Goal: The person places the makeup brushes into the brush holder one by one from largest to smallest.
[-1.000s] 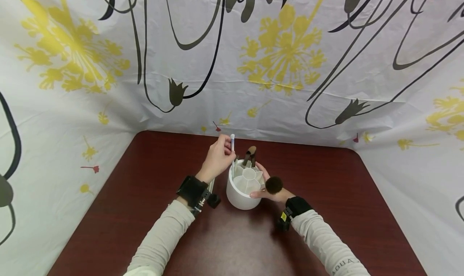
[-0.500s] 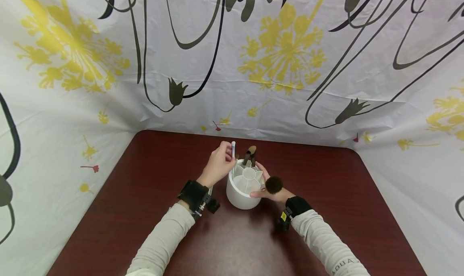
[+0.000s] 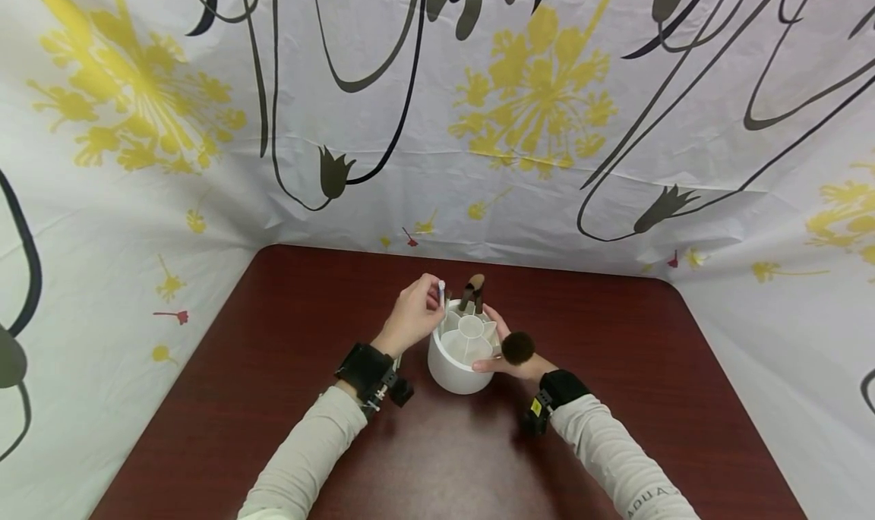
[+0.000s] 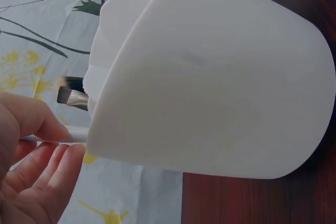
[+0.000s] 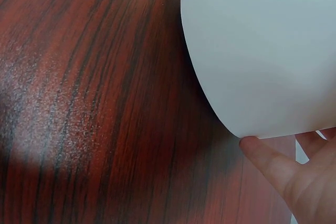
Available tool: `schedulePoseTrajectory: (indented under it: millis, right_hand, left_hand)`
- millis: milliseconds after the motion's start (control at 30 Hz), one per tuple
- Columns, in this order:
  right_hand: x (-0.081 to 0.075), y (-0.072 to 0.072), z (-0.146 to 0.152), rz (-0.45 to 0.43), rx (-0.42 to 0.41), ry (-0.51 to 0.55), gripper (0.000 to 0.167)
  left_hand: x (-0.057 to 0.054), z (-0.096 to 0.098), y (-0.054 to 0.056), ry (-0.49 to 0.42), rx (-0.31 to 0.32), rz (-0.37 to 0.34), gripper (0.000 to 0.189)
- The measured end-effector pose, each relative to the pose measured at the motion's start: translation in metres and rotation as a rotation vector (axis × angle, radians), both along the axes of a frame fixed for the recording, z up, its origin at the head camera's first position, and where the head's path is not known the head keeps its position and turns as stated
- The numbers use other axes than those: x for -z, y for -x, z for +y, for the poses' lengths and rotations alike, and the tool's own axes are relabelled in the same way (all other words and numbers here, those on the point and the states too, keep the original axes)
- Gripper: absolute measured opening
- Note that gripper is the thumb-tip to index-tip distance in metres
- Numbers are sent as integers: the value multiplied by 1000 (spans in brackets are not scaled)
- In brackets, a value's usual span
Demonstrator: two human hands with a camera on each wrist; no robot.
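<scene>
Stick (image 3: 441, 294), thin & white, is pinched btw. thumb and fingers of L hand (image 3: 414, 313); its lower part goes inside white holder (image 3: 459, 376) w/ compartments, near L rim. Holder stands upright on dark red table (image 3: 615, 398); R hand (image 3: 522, 370) grips it from R side. Small brushes (image 3: 475, 285) stick out at far side; big round brush head (image 3: 517, 348) partly covers R hand.

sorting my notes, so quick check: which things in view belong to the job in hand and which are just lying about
Job:
stick, in the left hand
holder, held by the right hand
two brushes, in the holder
round brush, probably

Just there:
table
patterned cloth
pale strip near the left hand, mostly hidden, so a guess
</scene>
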State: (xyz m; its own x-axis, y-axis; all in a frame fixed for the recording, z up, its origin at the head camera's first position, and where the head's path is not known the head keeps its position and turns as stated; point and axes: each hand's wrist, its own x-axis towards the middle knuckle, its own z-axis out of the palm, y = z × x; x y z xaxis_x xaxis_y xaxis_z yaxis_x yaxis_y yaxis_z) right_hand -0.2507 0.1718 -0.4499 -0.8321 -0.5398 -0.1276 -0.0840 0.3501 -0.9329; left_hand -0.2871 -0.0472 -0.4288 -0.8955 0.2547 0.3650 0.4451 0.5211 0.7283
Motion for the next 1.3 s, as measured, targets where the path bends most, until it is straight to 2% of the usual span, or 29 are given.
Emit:
schedulePoseTrajectory:
  millis: [133, 233, 367, 500, 767, 1100, 1300]
  right_hand:
    - [3, 1, 1, 33, 0, -24, 104]
    - [2, 1, 0, 35, -4, -16, 105]
    - [-2, -1, 1, 16, -14, 16, 107]
    - [-1, -1, 1, 15, -16, 22, 106]
    - [2, 1, 2, -13, -10, 42, 106]
    - [-3, -2, 1, -35, -12, 55, 108]
    - [0, 0, 1, 22, -15, 45, 106]
  left_hand:
    - [-5, -3, 1, -9, 20, -26, 34]
    - [-8, -9, 3, -14, 12, -33, 34]
    - [-8, -22, 11, 2, -42, -24, 29]
    - [-3, -35, 19, 17, -97, -56, 25]
    - [13, -55, 29, 42, -165, -137, 26]
    - [39, -61, 33, 99, -204, -228, 26]
    - [52, -62, 34, 133, -215, -273, 27]
